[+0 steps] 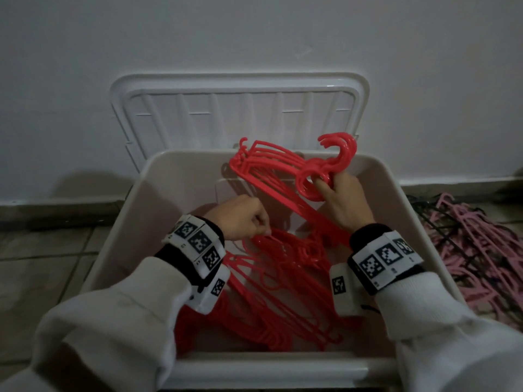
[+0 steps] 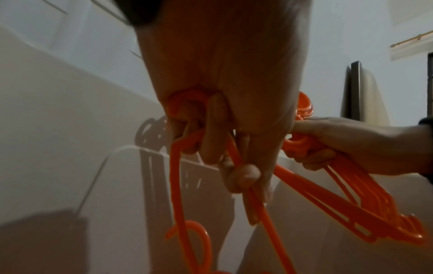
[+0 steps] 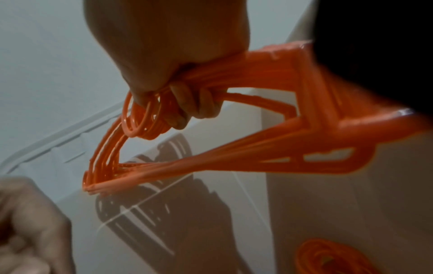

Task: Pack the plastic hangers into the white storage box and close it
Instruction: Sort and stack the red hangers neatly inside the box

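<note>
right hand gripping red hanger bundle above box back rim, left hand pinching hangers piled inside, lid open against wall, pink hangers on floor right

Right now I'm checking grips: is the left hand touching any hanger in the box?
Touching. The left wrist view shows the left hand with fingers curled round a red hanger.

The pink hangers run off the right edge, and sleeves hide the box's near corners.
</note>
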The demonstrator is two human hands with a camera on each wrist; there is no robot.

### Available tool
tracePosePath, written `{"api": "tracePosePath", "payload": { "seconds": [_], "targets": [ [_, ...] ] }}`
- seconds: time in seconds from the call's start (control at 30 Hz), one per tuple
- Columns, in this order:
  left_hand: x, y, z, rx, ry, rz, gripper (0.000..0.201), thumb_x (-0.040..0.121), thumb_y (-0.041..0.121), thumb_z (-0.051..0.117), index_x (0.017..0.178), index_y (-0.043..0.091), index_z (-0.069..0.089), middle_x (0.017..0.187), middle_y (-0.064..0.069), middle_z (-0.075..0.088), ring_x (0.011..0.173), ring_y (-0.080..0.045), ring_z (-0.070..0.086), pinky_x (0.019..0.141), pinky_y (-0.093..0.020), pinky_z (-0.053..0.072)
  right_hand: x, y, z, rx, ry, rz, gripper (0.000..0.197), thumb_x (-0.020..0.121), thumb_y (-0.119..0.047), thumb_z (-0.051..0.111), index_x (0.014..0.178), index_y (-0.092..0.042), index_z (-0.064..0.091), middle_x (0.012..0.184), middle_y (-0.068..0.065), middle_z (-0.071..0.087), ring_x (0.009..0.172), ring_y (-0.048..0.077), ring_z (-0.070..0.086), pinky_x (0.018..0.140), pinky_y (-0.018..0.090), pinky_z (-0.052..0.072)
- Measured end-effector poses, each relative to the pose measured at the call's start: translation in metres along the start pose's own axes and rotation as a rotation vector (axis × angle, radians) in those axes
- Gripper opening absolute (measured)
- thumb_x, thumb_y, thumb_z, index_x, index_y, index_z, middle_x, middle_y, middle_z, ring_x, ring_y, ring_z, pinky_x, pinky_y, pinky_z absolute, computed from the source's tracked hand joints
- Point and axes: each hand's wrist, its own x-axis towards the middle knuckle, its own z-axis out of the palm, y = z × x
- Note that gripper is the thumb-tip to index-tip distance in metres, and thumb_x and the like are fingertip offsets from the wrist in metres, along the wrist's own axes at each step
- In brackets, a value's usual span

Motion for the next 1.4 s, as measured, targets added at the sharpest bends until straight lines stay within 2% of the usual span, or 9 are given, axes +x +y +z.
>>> {"api": "tracePosePath", "payload": {
  "seconds": [0.2,0.4,0.57,0.73,0.83,0.93,1.1,1.2,1.4],
  "targets": [
    [-0.002,-0.001,-0.009,0.051,0.082,0.002,0.012,0.084,0.032,0.067,0.082,0.023,0.074,0.056,0.019,0.058,0.057,0.003,0.055,0.065,-0.021,0.045,0.001,-0.001,-0.002,-0.016,0.003,-0.020,0.023,0.094,-0.024,0.049,0.086,-0.005,0.060,0.086,0.017,0.066,0.086,0.037,0.061,0.074,0.042,0.046],
    [0.005,-0.016,-0.007,0.054,0.446,-0.065,0.018,0.071,0.038,0.077,0.078,0.023,0.070,0.076,0.009,0.066,0.080,-0.011,0.061,0.082,-0.033,0.048,0.000,-0.003,-0.003,-0.001,0.002,-0.017,0.026,0.094,-0.025,0.048,0.093,-0.003,0.062,0.092,0.017,0.067,0.088,0.035,0.061,0.079,0.046,0.047],
    [0.014,-0.032,0.007,0.012,0.420,0.072,0.032,0.066,0.016,0.080,0.094,0.012,0.066,0.100,-0.007,0.061,0.097,-0.029,0.056,0.087,-0.047,0.045,-0.001,-0.003,-0.005,-0.026,0.001,0.003,0.025,0.094,-0.026,0.047,0.083,-0.007,0.059,0.086,0.018,0.066,0.083,0.036,0.060,0.072,0.042,0.045],
    [0.010,-0.035,0.007,-0.035,0.664,-0.359,0.037,0.079,0.030,0.071,0.103,0.005,0.056,0.107,-0.017,0.057,0.104,-0.035,0.053,0.091,-0.042,0.043,0.000,-0.002,-0.006,-0.037,0.008,0.023,0.024,0.094,-0.028,0.046,0.080,-0.011,0.055,0.085,0.016,0.065,0.082,0.036,0.060,0.072,0.041,0.045],
    [0.004,-0.036,0.003,-0.049,0.310,-0.612,0.054,0.096,0.049,0.033,0.096,0.006,0.065,0.100,-0.019,0.065,0.093,-0.033,0.062,0.087,-0.039,0.048,0.000,-0.003,-0.005,-0.034,0.019,0.021,0.029,0.093,-0.029,0.046,0.086,-0.005,0.060,0.087,0.018,0.066,0.082,0.036,0.061,0.075,0.046,0.048],
    [0.002,-0.031,0.012,-0.185,-0.149,-0.499,0.047,0.098,0.030,0.032,0.077,0.006,0.066,0.081,-0.009,0.067,0.075,-0.023,0.061,0.076,-0.032,0.049,0.000,-0.003,-0.005,-0.041,0.014,0.021,0.030,0.093,-0.030,0.045,0.083,-0.005,0.060,0.085,0.018,0.066,0.081,0.037,0.060,0.075,0.048,0.048],
    [0.003,-0.001,0.054,0.050,-0.519,-0.315,0.043,0.094,0.023,0.049,0.136,0.015,0.045,0.138,-0.005,0.047,0.127,-0.022,0.043,0.103,-0.029,0.035,0.000,-0.004,-0.004,-0.035,0.000,0.019,0.044,0.088,-0.042,0.039,0.085,-0.003,0.060,0.086,0.019,0.066,0.081,0.039,0.061,0.075,0.051,0.049],
    [0.007,0.002,0.069,0.170,-0.566,-0.285,0.060,0.096,0.031,0.046,0.148,0.016,0.021,0.155,-0.009,0.020,0.142,-0.025,0.019,0.113,-0.033,0.021,0.001,-0.003,-0.004,-0.045,-0.008,0.013,0.043,0.088,-0.042,0.039,0.086,-0.004,0.060,0.086,0.019,0.066,0.081,0.039,0.061,0.075,0.051,0.049],
    [0.011,0.001,0.090,0.263,-0.416,-0.145,0.057,0.090,0.034,0.056,0.142,0.025,0.035,0.142,-0.010,0.032,0.135,-0.029,0.024,0.111,-0.042,0.025,0.000,-0.003,-0.004,-0.068,-0.023,-0.006,0.031,0.093,-0.033,0.044,0.087,-0.006,0.058,0.087,0.018,0.064,0.082,0.038,0.059,0.076,0.051,0.047]
  ]
}}
